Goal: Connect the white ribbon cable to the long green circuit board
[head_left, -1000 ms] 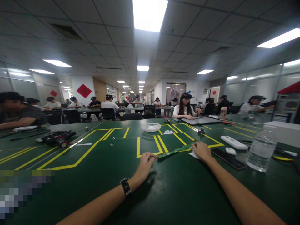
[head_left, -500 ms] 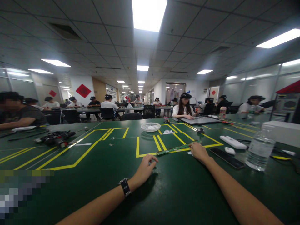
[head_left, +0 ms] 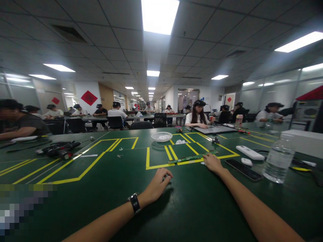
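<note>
Strip and hands, viewed from within the room. A narrow green circuit strip (head_left: pixel 188 159) lies on the green table (head_left: pixel 202 208), ahead of both of the person's hands and crosswise to their reach. Its long axis runs mostly left to right, the right end lying slightly farther from the body than the left. The right hand (head_left: pixel 212 163) is the nearer: its fingertips appear to meet the strip close to the right end, though from here one cannot tell whether they pinch it or merely rest there. The left hand (head_left: pixel 158 183), with a watch (head_left: pixel 134 202) at the wrist, lies short of the left end, apart from it; its fingers are loosely bent, thumb and fingertips parted, nothing visible between them. The two hands are well apart. Yellow tape (head_left: pixel 147 158) marks the table around the strip; a white basket (head_left: pixel 162 136) sits beyond
</note>
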Action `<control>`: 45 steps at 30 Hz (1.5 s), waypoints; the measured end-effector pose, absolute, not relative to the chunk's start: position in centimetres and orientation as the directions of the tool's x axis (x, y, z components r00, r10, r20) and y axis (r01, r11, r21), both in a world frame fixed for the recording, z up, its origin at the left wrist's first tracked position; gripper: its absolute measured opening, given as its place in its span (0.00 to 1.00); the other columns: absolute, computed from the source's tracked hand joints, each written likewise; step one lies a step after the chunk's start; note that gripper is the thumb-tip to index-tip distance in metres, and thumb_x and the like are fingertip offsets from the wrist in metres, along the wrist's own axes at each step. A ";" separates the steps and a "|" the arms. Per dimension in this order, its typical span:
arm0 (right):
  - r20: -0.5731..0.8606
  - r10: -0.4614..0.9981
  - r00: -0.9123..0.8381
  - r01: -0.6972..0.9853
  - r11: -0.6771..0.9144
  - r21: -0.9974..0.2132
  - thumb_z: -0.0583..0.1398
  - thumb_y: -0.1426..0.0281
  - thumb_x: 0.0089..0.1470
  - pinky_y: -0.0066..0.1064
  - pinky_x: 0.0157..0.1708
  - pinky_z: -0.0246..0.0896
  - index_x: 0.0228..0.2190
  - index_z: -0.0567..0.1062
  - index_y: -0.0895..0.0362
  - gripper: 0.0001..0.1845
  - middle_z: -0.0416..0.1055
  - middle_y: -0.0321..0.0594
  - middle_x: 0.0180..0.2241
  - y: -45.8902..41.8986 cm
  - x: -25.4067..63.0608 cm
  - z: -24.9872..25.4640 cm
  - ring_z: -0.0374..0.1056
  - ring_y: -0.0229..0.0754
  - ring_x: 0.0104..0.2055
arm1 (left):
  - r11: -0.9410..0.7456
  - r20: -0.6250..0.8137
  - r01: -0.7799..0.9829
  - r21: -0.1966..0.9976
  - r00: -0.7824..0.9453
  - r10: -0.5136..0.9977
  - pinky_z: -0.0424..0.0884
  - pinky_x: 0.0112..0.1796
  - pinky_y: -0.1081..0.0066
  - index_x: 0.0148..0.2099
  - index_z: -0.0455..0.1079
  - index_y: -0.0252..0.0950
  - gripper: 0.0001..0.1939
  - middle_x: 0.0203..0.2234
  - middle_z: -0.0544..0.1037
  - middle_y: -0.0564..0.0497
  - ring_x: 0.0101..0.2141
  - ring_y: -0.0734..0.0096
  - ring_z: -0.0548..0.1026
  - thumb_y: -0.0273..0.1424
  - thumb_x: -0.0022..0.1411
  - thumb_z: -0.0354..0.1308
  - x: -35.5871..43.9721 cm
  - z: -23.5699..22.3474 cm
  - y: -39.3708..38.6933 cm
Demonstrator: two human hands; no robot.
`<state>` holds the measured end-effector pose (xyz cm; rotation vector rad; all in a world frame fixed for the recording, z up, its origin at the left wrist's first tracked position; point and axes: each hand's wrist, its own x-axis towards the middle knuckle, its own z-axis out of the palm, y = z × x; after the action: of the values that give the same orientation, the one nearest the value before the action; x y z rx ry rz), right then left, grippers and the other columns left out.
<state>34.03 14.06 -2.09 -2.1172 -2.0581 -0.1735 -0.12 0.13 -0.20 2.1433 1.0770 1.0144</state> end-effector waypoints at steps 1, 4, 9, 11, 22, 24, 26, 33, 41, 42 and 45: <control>0.207 0.978 0.031 0.999 -0.022 -0.047 0.44 0.66 0.60 0.45 0.50 0.53 0.52 0.69 0.52 0.23 0.62 0.48 0.54 14.1 34.0 -2.1 0.60 0.52 0.53 | -0.537 0.378 0.432 0.725 0.402 0.834 0.61 0.46 0.68 0.41 0.68 0.37 0.12 0.39 0.70 0.48 0.43 0.64 0.66 0.34 0.64 0.44 -0.1 -0.2 0.2; 0.198 0.980 0.029 0.999 -0.022 -0.042 0.43 0.65 0.61 0.48 0.51 0.52 0.54 0.67 0.52 0.24 0.60 0.49 0.56 14.0 34.0 -2.2 0.60 0.53 0.54 | -0.523 0.363 0.431 0.736 0.401 0.841 0.61 0.45 0.68 0.42 0.68 0.37 0.14 0.39 0.70 0.48 0.43 0.65 0.66 0.37 0.66 0.42 -0.2 -0.3 0.3; 0.187 0.982 0.036 0.999 -0.029 -0.041 0.42 0.64 0.61 0.50 0.54 0.48 0.57 0.63 0.54 0.26 0.56 0.47 0.60 14.0 33.9 -2.4 0.55 0.55 0.58 | -0.515 0.345 0.434 0.739 0.412 0.843 0.61 0.45 0.69 0.42 0.68 0.37 0.15 0.39 0.70 0.49 0.42 0.65 0.66 0.37 0.66 0.43 -0.2 -0.2 0.2; 0.187 0.981 0.041 0.998 -0.034 -0.044 0.42 0.64 0.60 0.50 0.55 0.47 0.58 0.61 0.54 0.27 0.55 0.48 0.61 14.1 33.9 -2.5 0.53 0.55 0.60 | -0.515 0.342 0.438 0.737 0.416 0.843 0.61 0.44 0.69 0.42 0.68 0.37 0.14 0.39 0.70 0.49 0.42 0.65 0.66 0.37 0.66 0.43 -0.1 -0.1 0.1; 0.385 0.921 0.050 0.999 -0.042 -0.027 0.47 0.68 0.58 0.51 0.54 0.43 0.53 0.66 0.61 0.24 0.64 0.54 0.54 13.3 33.0 -1.3 0.55 0.53 0.57 | -0.505 0.309 0.507 0.698 0.423 0.852 0.62 0.43 0.69 0.43 0.68 0.37 0.10 0.38 0.70 0.50 0.40 0.67 0.67 0.33 0.63 0.49 -0.1 -0.7 0.5; 0.487 0.873 0.031 0.999 -0.018 -0.032 0.48 0.68 0.58 0.49 0.54 0.43 0.50 0.69 0.60 0.21 0.66 0.53 0.51 13.1 32.3 -0.6 0.56 0.52 0.56 | -0.519 0.318 0.514 0.683 0.430 0.845 0.62 0.44 0.68 0.43 0.68 0.37 0.10 0.38 0.70 0.50 0.40 0.67 0.66 0.33 0.63 0.49 -0.1 -0.6 0.4; 0.529 0.848 -0.020 0.997 0.053 -0.048 0.48 0.69 0.58 0.47 0.52 0.45 0.47 0.71 0.59 0.19 0.67 0.51 0.50 12.8 31.3 0.0 0.57 0.51 0.54 | -0.537 0.329 0.520 0.664 0.442 0.835 0.62 0.44 0.68 0.43 0.68 0.37 0.09 0.38 0.71 0.50 0.41 0.67 0.66 0.32 0.63 0.49 -0.1 -0.5 0.3; 0.435 0.706 -0.560 0.778 0.628 -0.019 0.53 0.73 0.56 0.39 0.51 0.52 0.46 0.72 0.57 0.17 0.67 0.48 0.49 9.0 24.4 1.2 0.59 0.47 0.53 | -0.632 0.455 0.539 0.557 0.439 0.775 0.60 0.51 0.63 0.46 0.66 0.39 0.10 0.44 0.68 0.48 0.47 0.64 0.64 0.30 0.62 0.51 0.1 -0.4 -0.2; 0.315 0.488 -0.814 0.492 0.868 -0.074 0.54 0.73 0.55 0.38 0.50 0.55 0.42 0.73 0.59 0.14 0.71 0.49 0.45 3.5 17.8 1.8 0.64 0.46 0.48 | -0.730 0.550 0.496 0.470 0.483 0.682 0.54 0.56 0.58 0.56 0.58 0.43 0.19 0.56 0.62 0.46 0.57 0.61 0.57 0.32 0.63 0.51 0.2 0.1 -1.3; 0.282 0.506 -0.815 0.503 0.860 -0.089 0.54 0.74 0.54 0.37 0.48 0.57 0.39 0.74 0.60 0.12 0.72 0.49 0.42 3.1 17.5 1.8 0.65 0.46 0.46 | -0.735 0.548 0.477 0.481 0.491 0.677 0.54 0.56 0.59 0.56 0.57 0.43 0.19 0.56 0.62 0.46 0.56 0.61 0.58 0.32 0.63 0.51 0.2 0.2 -1.4; 0.201 0.552 -0.809 0.519 0.832 -0.197 0.54 0.76 0.51 0.33 0.43 0.59 0.33 0.75 0.61 0.10 0.73 0.46 0.36 2.5 17.0 1.9 0.67 0.43 0.40 | -0.716 0.514 0.445 0.538 0.501 0.696 0.58 0.54 0.61 0.58 0.54 0.42 0.21 0.54 0.64 0.47 0.53 0.63 0.62 0.33 0.64 0.51 0.0 0.2 -1.5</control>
<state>16.97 2.51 1.88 -0.8217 -2.7630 0.1937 0.04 -1.51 0.19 2.4132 0.9539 1.0501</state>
